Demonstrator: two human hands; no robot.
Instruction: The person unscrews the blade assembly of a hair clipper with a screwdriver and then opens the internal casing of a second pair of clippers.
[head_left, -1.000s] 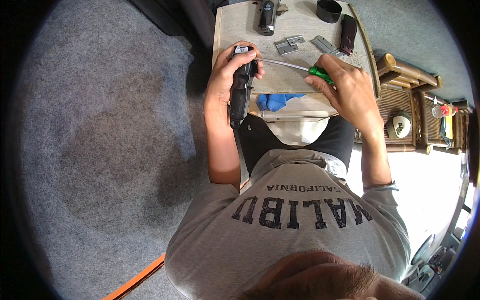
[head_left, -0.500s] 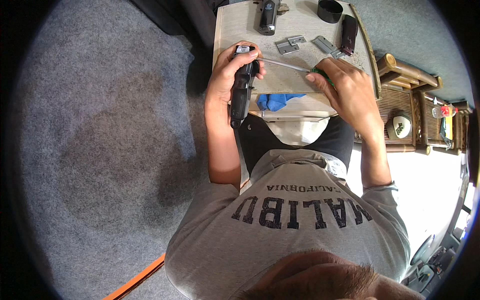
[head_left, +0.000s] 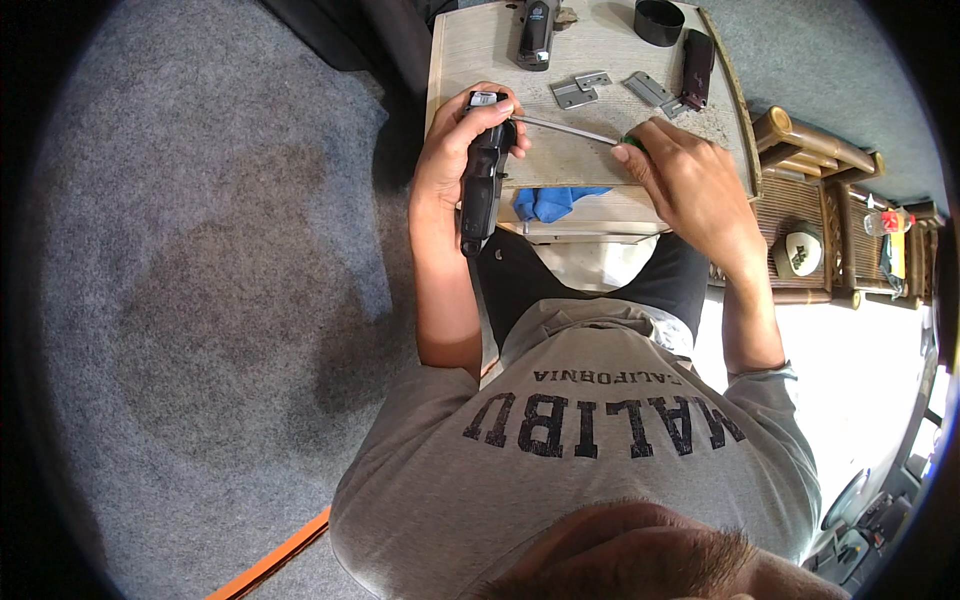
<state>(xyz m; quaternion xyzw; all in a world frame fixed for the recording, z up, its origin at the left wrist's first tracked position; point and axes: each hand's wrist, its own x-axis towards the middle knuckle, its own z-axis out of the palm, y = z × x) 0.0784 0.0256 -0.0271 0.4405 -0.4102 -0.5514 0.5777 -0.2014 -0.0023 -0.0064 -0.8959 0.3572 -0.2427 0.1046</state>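
The left forearm (head_left: 447,290) rises nearly straight to the left hand (head_left: 450,145), its fingers (head_left: 521,143) curled, thumb (head_left: 482,122) pressing across. The right forearm (head_left: 750,315) angles inward, the right hand (head_left: 695,180) back-upward, fingers bunched.

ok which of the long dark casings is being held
The black casing in the left hand; the other black one and the dark reddish one both lie on the table.

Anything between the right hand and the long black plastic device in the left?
Nothing visible in the way. The green-handled metal screwdriver in the right hand points at the long black plastic device in the left hand; tip contact can't be made out. Flat silver metal pieces lie beyond that line.
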